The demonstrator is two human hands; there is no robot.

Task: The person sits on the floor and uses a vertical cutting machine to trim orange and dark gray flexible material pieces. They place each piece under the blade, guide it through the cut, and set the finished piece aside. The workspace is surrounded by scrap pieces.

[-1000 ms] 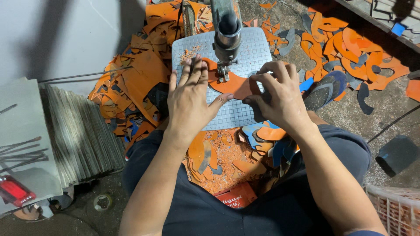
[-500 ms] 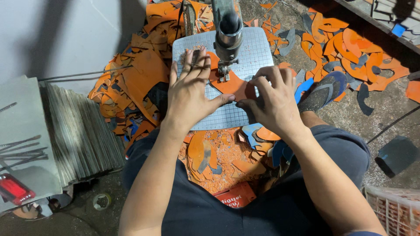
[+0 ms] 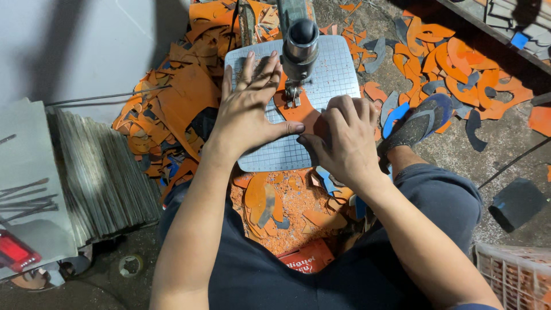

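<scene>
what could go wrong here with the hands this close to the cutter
1. The left hand lies flat on the orange piece right beside the machine head; a slip might bring fingers to the cutting point.
2. The right hand pinches the piece's near edge, so a sudden jerk may pull it inward.
3. Orange scraps crowd the gridded plate and floor, and might snag the piece or the sandalled foot.

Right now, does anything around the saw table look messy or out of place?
Yes. Orange offcuts are heaped on the floor all around the saw table, with sawdust below it. Both hands, left hand and right hand, press the orange sheet near the blade.
</scene>
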